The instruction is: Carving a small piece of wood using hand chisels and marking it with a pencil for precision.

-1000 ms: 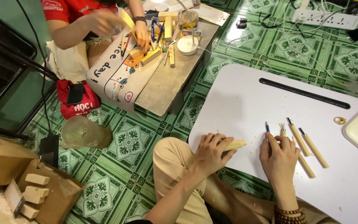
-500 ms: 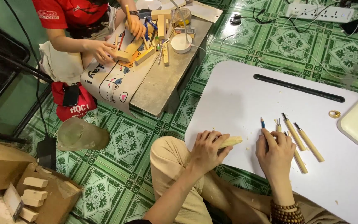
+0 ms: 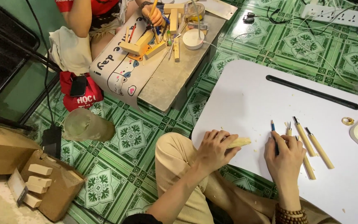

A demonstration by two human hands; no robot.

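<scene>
The white table [image 3: 245, 99] filled the right half of the view, and over the last second the view had drawn closer to it while both of the person's hands kept their places at its near edge, so the carving work was no further along than a second before. The left hand [image 3: 214, 149] was still closed around a pale wood piece [image 3: 239, 142], which lay on the table with its tip poking out to the right of the fingers. The right hand [image 3: 284, 155] rested flat beside it, fingers together and curled over the dark handle of a blue-tipped knife [image 3: 273, 129] that lay on the table; whether it truly gripped that handle could not be told. Just right of it lay a row of four wooden-handled tools [image 3: 311, 143], untouched, and farther off a small ring [image 3: 347, 121]. Across the green tiled floor [image 3: 137, 132], at a low bench [image 3: 175, 74] strewn with wood scraps and tools, a co-worker's hand [image 3: 156, 16] had shifted from the scraps to holding a thin stick upright. As for containers, an open cardboard box [image 3: 56, 191] at lower left held three pale wood blocks [image 3: 36, 182] side by side, a clear jar [image 3: 83, 124] lay tipped on the floor with contents too cloudy to tell, and a small round white tub [image 3: 193, 39] stood on the bench, its inside not visible.
</scene>
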